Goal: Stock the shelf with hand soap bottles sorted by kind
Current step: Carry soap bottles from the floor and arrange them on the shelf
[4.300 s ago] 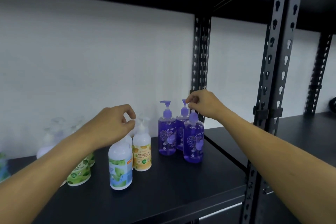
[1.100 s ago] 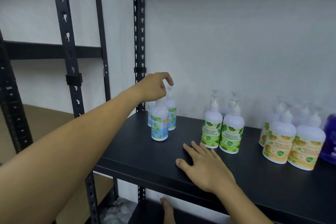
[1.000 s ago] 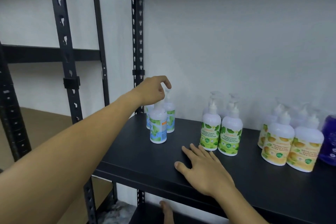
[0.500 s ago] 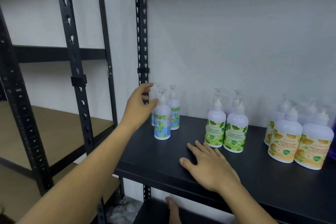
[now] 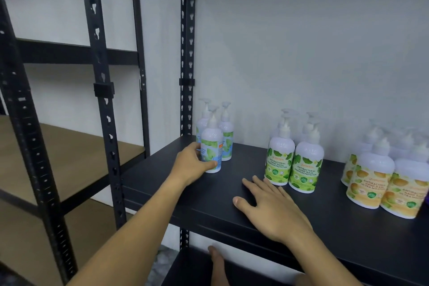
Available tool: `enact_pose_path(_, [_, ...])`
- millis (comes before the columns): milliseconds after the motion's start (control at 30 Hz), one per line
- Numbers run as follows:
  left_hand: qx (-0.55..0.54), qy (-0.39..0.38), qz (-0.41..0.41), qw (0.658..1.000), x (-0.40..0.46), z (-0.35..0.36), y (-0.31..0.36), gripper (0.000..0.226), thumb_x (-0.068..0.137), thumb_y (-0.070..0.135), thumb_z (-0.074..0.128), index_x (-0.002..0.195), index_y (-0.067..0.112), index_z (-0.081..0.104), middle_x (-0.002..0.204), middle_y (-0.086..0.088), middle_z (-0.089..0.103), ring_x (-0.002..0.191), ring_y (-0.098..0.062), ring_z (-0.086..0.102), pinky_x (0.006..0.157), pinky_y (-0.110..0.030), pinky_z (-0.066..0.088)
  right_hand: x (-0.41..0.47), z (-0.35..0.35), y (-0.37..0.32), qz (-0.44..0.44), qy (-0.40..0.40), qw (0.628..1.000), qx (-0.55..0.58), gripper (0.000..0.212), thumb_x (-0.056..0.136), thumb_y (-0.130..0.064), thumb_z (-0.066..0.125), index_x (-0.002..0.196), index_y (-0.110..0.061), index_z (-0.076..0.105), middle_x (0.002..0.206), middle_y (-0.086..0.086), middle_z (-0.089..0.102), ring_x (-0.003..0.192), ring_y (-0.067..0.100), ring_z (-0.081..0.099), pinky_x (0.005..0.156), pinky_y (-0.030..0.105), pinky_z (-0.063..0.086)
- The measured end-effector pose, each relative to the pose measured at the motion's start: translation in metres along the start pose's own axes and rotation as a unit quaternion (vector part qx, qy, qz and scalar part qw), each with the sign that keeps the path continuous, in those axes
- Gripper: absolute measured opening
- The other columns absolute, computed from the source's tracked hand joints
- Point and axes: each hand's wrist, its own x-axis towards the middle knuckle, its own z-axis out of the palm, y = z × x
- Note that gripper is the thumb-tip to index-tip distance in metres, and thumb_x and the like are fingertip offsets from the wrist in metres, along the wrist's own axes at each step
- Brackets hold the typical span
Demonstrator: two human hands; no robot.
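On the black shelf point(image 5: 267, 223), left hand point(image 5: 192, 165) grips one of three blue-label bottles point(image 5: 211, 151); right hand point(image 5: 271, 209) lies spread flat.

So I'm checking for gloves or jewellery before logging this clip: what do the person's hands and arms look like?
Both are bare: no gloves, sleeves, watch or rings show on the left hand or the right hand. Both forearms are uncovered as far as the frame's edge.

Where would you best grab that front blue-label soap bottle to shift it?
Low on the round body of the front blue-label bottle, coming from its open left side, as the left hand does now. The body is wide and upright; the pump neck is thin, and two more bottles stand close behind.
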Motion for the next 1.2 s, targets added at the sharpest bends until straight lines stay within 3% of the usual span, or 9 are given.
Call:
enact_pose_path(433, [0.082,0.065,-0.006,0.994,-0.006,0.011,0.013,0.058,0.063,0.041,0.085,0.109,0.023,0.053,0.104,0.01,0.067,0.093,-0.013,0.066,0.081,-0.035,0.056,-0.002,-0.003,-0.002,0.002,-0.004,1.0,-0.002,0.069,0.095,-0.069,0.028,0.156,-0.04,0.015,0.165,-0.014,0.004,0.152,0.008,-0.003,0.123,0.035,0.001])
enact_pose_path(1200, [0.128,0.074,-0.002,0.989,-0.002,0.022,0.018,0.062,0.069,0.044,0.081,0.119,0.025,0.049,0.111,0.008,0.066,0.098,-0.017,0.064,0.079,-0.034,0.053,0.0,0.001,0.001,-0.001,0.004,1.0,0.004,0.07,0.094,-0.069,0.028,0.156,-0.039,0.016,0.165,-0.014,0.004,0.151,0.007,-0.004,0.123,0.035,0.001])
